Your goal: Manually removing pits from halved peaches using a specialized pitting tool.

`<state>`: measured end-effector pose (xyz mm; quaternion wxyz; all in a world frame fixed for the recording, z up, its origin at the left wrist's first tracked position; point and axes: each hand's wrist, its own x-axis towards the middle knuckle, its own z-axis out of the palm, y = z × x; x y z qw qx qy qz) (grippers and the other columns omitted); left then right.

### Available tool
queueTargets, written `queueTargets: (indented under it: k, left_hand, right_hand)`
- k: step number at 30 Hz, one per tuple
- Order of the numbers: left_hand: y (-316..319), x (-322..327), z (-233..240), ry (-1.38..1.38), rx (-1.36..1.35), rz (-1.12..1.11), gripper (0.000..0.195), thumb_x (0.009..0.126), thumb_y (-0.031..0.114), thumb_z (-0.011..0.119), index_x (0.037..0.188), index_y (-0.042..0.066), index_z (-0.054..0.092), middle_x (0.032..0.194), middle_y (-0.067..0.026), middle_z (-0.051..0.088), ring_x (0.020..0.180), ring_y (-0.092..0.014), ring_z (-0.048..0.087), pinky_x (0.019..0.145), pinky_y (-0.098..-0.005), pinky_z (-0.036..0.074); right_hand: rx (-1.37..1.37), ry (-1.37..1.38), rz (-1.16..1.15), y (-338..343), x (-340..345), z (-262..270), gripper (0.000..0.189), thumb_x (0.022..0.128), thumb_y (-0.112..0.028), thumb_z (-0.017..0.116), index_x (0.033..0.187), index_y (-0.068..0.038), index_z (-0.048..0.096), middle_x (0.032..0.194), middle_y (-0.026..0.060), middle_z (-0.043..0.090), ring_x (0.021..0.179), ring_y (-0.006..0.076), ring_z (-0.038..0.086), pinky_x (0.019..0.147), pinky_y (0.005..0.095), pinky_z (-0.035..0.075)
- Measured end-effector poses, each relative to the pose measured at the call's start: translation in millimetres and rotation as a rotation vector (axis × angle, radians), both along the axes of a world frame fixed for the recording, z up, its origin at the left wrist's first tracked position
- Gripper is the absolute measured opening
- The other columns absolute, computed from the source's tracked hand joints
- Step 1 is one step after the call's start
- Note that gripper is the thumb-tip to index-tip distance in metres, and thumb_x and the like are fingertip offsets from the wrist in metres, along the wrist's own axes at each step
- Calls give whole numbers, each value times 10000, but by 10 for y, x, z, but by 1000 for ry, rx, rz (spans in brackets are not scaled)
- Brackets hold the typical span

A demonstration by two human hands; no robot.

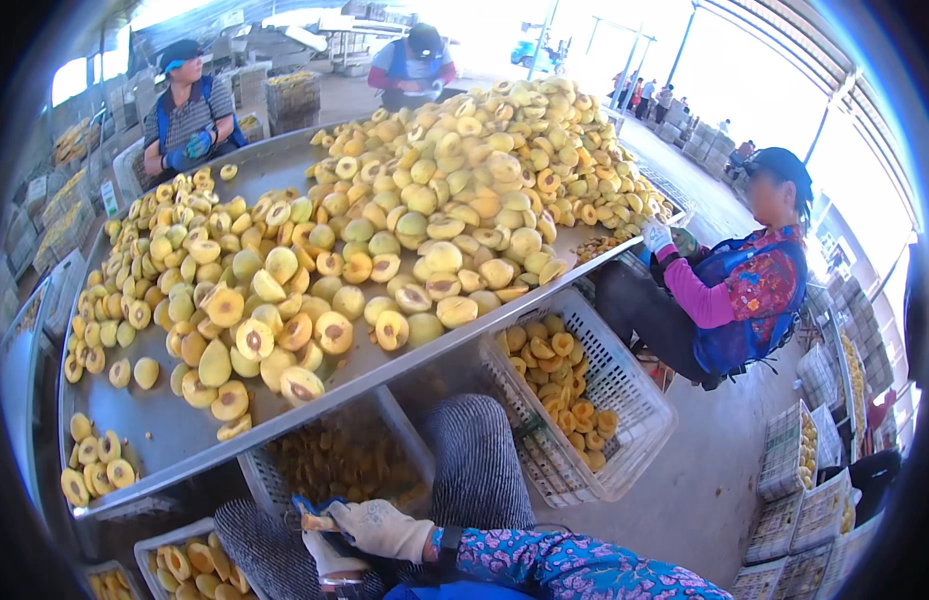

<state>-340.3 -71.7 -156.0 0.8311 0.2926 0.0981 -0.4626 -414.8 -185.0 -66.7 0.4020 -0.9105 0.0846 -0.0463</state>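
My right hand (385, 529), in a white work glove, is at my lap, its fingers closed by a small tan object (319, 523). What that object is cannot be made out. My left hand (328, 556), also gloved, lies beneath it, mostly covered by the right. Blue material (311, 504) shows at the fingers. Beyond both hands, a plastic crate (254, 480) under the table edge holds dark brown scraps (344, 461). Above it, a metal-topped table (186, 435) carries a large heap of halved yellow stone fruit (284, 300), some with brown pits or pit hollows showing.
A white crate (629, 442) with fruit halves stands to my right, another (145, 555) at lower left. One person (757, 277) sits at the right table edge; others (190, 112) (415, 67) sit across. Stacked crates (772, 517) line the right side.
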Motion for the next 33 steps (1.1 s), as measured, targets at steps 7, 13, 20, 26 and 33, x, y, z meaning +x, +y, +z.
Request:
queueTargets:
  k: [7,13,20,26,33]
  left_hand:
    - [-335,212,449,-343,138,84,478,978,449,378,940,28,602,824,-52,624,714,-179,586,685,-281,487]
    - [-142,153,1035,-405,237,281,596,969,497,360,1058,-52,573,920,-141,646,794,-231,656,703,-345,580]
    - [-42,161,832,-368,245,225,634,927,584,378,1083,7,590,939,-151,657,846,-262,658,736,-373,573]
    - [-4,157,737,-333,261,201,609,923,577,401,1131,26,558,981,-145,644,865,-258,659,741,-362,578]
    - [-37,160,640,-388,504,264,454,940,417,503,1098,-5,561,947,-156,644,784,-244,683,678,-342,593]
  right_hand:
    - [27,-157,-200,-190,43,90,220,824,-224,605,946,-48,555,753,205,618,651,385,613,587,460,499]
    - [203,128,-291,-210,-243,446,352,858,-281,632,989,10,486,792,268,616,773,444,607,648,492,472]
    - [29,268,-61,34,-236,498,332,875,-259,593,1028,1,454,781,251,609,765,426,608,645,484,472]
    - [-18,379,-29,69,-149,475,320,860,-230,594,1001,12,440,787,261,611,786,418,619,678,490,484]
    - [30,536,8,89,-188,319,335,855,-223,594,1002,38,445,830,284,613,837,424,615,729,468,493]
